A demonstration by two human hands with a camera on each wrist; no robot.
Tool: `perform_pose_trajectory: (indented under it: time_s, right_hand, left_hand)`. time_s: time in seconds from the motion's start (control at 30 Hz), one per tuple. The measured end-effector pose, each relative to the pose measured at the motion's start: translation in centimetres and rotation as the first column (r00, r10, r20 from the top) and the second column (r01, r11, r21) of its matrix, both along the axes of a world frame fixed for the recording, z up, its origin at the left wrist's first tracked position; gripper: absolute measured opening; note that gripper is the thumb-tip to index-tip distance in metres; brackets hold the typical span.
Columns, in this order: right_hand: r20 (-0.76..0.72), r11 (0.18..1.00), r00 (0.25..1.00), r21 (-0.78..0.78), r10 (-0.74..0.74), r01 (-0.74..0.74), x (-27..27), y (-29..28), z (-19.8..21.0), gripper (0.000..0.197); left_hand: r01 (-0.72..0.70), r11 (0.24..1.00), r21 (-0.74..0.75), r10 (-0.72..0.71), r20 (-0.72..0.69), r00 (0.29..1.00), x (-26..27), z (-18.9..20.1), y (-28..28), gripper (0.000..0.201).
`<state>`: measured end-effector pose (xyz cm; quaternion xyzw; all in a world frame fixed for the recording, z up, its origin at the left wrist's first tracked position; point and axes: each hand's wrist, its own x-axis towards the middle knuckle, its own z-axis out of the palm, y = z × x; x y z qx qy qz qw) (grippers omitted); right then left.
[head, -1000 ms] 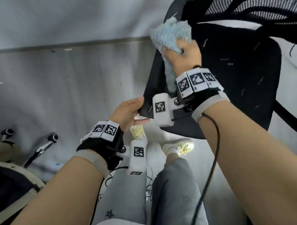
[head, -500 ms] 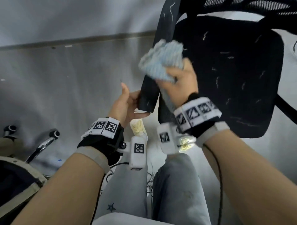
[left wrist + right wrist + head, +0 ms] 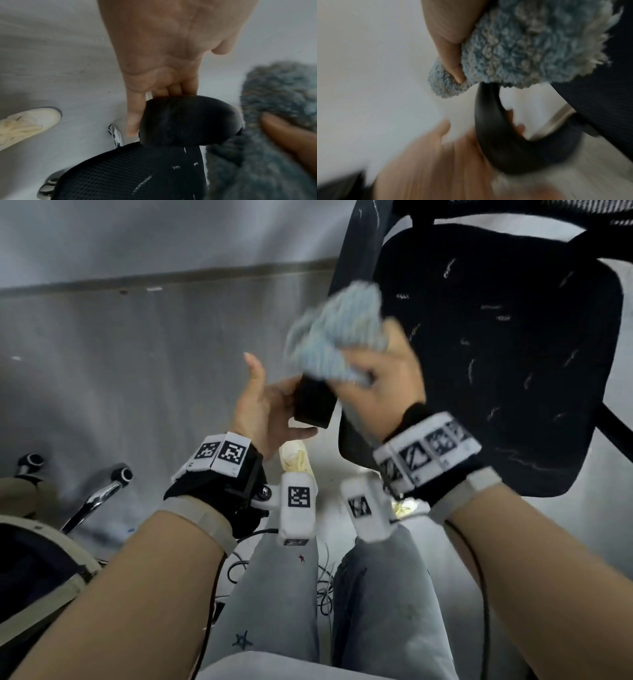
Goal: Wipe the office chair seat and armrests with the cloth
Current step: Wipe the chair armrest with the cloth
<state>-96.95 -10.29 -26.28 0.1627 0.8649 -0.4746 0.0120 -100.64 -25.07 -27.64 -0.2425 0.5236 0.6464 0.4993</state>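
The right hand grips a bunched fluffy blue cloth, thumb pressed into the pile, and holds it against the top of the chair's black armrest, just above its rounded front end. The left hand holds that end from below, fingers behind the pad and thumb lifted free. The black mesh seat, flecked with pale lint, lies just right of the armrest. 2 cream shoes show on the grey floor below, one under the left hand
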Motion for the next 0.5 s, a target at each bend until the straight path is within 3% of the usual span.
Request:
perform_pose_trajectory:
  time_s: [0.07,0.13,0.2,0.27,0.4,0.5]
  right_hand:
    - [-0.003,0.996,0.996,0.002,-0.089,0.089,-2.5,0.8,0.1,0.025]
    - [0.097,0.999,0.995,0.036,-0.04,0.036,-2.6,0.5,-0.3,0.032]
    - [0.148,0.991,0.985,0.089,0.091,-0.105,-0.2,-0.8,-0.8,0.034]
    - [0.058,0.941,0.967,0.224,0.247,-0.254,2.7,-1.9,-1.2,0.022]
    - [-0.014,0.853,0.925,0.392,0.381,-0.345,5.0,-2.2,-2.2,0.039]
    - [0.006,0.739,0.868,0.522,0.497,-0.426,6.1,-2.4,-3.2,0.033]
  left_hand:
    - [0.051,0.999,-0.017,-0.051,0.005,0.999,-0.2,-0.1,-0.2,0.104]
    - [0.053,0.998,-0.028,-0.053,-0.007,0.999,-0.5,-0.1,-0.1,0.103]
    - [-0.055,0.998,0.021,0.054,0.012,0.998,-0.8,0.1,0.1,0.097]
    - [-0.144,0.98,0.135,0.136,0.073,0.988,-0.9,0.3,0.2,0.096]
    - [-0.07,0.997,0.018,0.069,0.032,0.997,-0.7,-0.1,-0.2,0.1]
    - [-0.005,0.998,0.068,0.004,0.016,1.0,-0.5,-0.3,-0.5,0.107]
